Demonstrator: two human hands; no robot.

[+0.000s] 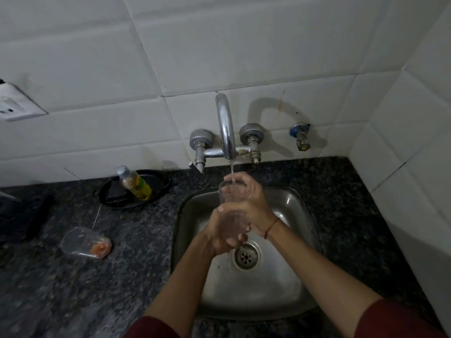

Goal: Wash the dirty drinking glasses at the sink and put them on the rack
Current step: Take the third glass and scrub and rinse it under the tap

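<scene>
A clear drinking glass [230,198] stands upright over the steel sink [288,284], right under the chrome tap [225,128]. A thin stream of water runs from the spout into its mouth. My left hand [219,236] grips the glass near its base. My right hand [251,201] wraps around its upper part from the far side. A second glass [85,242] lies on its side on the dark granite counter [122,276] to the left, with orange residue at its bottom.
A black tray [156,191] holding a yellow-green soap bottle [135,184] sits behind the sink on the left. A dark object [22,215] rests at the counter's far left. White tiled walls close the back and right. No rack is in view.
</scene>
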